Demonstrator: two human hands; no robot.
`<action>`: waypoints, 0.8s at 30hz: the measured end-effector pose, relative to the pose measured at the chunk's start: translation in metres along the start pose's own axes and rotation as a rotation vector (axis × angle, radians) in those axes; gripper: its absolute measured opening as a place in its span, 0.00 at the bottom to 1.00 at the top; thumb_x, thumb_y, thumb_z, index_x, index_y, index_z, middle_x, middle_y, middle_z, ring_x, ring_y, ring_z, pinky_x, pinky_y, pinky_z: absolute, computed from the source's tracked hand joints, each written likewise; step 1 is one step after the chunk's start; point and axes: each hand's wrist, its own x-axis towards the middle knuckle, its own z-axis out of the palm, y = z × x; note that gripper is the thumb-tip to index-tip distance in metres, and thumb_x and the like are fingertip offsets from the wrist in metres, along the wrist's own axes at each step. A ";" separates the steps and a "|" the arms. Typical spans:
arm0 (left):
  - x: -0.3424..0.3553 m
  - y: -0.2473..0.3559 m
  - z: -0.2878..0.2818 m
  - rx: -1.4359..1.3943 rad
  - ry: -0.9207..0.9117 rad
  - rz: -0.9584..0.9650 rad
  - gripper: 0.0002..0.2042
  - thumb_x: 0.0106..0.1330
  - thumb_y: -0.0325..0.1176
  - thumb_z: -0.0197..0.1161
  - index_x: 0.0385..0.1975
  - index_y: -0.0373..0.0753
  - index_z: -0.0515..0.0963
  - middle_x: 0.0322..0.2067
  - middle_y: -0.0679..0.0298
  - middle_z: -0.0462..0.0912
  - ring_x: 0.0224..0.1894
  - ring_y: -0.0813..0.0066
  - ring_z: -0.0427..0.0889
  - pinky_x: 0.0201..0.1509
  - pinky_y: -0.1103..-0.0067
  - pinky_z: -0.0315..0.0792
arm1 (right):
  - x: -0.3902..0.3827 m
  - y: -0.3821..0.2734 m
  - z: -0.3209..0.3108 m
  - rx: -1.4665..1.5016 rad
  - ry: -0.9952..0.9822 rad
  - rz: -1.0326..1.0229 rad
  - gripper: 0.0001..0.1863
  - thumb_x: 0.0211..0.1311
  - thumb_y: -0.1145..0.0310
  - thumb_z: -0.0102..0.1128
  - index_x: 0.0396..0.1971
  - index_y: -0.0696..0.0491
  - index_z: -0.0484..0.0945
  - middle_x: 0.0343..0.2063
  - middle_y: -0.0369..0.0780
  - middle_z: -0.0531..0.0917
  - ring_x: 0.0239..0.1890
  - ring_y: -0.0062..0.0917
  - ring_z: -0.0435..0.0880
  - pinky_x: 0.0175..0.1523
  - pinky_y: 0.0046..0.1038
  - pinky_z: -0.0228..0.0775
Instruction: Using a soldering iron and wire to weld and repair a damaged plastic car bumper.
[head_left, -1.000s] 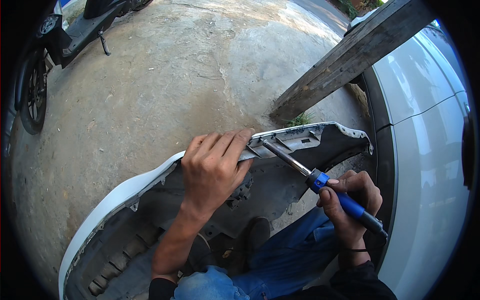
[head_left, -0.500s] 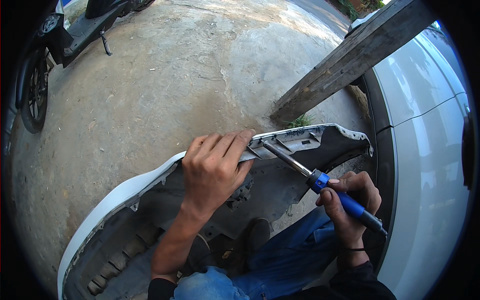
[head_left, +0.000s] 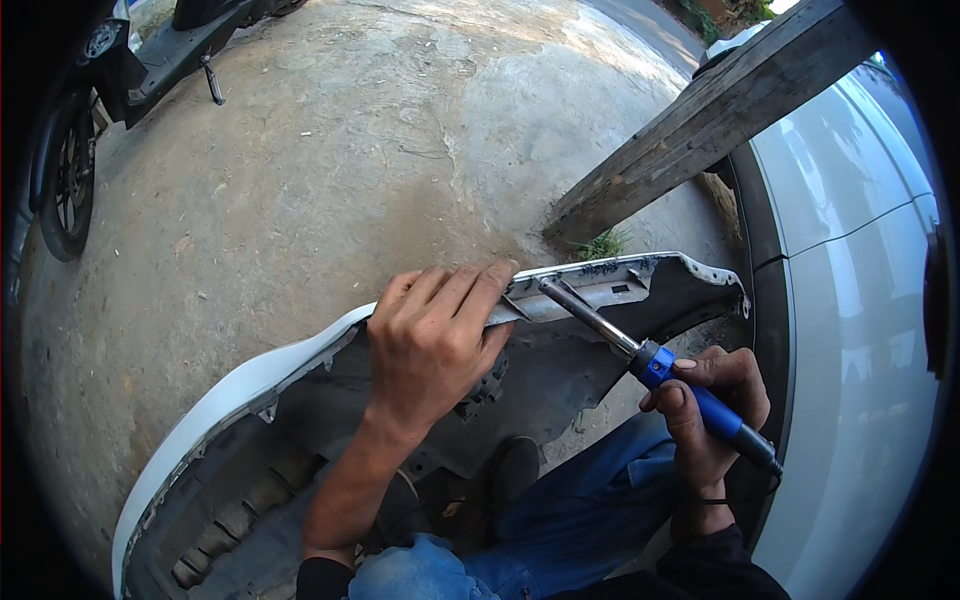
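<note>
A white car bumper (head_left: 243, 382) lies inside up across my lap, its dark inner side facing me. My left hand (head_left: 435, 335) is closed over the bumper's upper edge, fingers across the rim and thumb on the inner side. In my right hand (head_left: 705, 455) is a soldering iron (head_left: 655, 363) with a blue handle and metal barrel, pinched between thumb and fingers. Its tip meets the inner flange just right of my left fingers. Dark, rough marks (head_left: 600, 267) run along the flange beyond the tip. A thin cord trails from the handle.
A wooden post (head_left: 690, 130) slants up from the concrete floor (head_left: 330, 170) beyond the bumper, grass at its foot. Close on my right stands a white car (head_left: 850, 300). A motorcycle (head_left: 75, 180) is parked at the far left. My jeans (head_left: 590, 480) are beneath the bumper.
The soldering iron has shifted slightly right along the bumper's flange, my right hand moving with it. My left hand keeps its hold on the edge.
</note>
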 end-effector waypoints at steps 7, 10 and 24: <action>0.001 0.000 -0.001 -0.004 -0.003 -0.002 0.24 0.47 0.28 0.79 0.49 0.42 0.88 0.41 0.62 0.92 0.42 0.63 0.89 0.49 0.68 0.78 | 0.001 -0.002 0.003 0.000 0.022 0.016 0.16 0.57 0.70 0.82 0.33 0.56 0.79 0.29 0.45 0.89 0.30 0.25 0.89 0.39 0.28 0.81; 0.001 0.000 -0.001 -0.002 -0.002 0.005 0.24 0.47 0.28 0.79 0.49 0.42 0.88 0.41 0.62 0.92 0.42 0.63 0.89 0.49 0.68 0.78 | 0.002 -0.002 0.002 -0.033 0.020 0.004 0.14 0.56 0.73 0.81 0.32 0.57 0.79 0.28 0.45 0.89 0.30 0.25 0.89 0.38 0.27 0.81; 0.000 0.001 0.000 0.004 -0.005 -0.004 0.24 0.47 0.28 0.79 0.49 0.43 0.88 0.41 0.63 0.92 0.42 0.65 0.90 0.49 0.69 0.78 | 0.007 -0.012 0.004 -0.070 0.005 0.005 0.13 0.54 0.77 0.78 0.29 0.57 0.78 0.26 0.44 0.89 0.29 0.25 0.89 0.39 0.27 0.82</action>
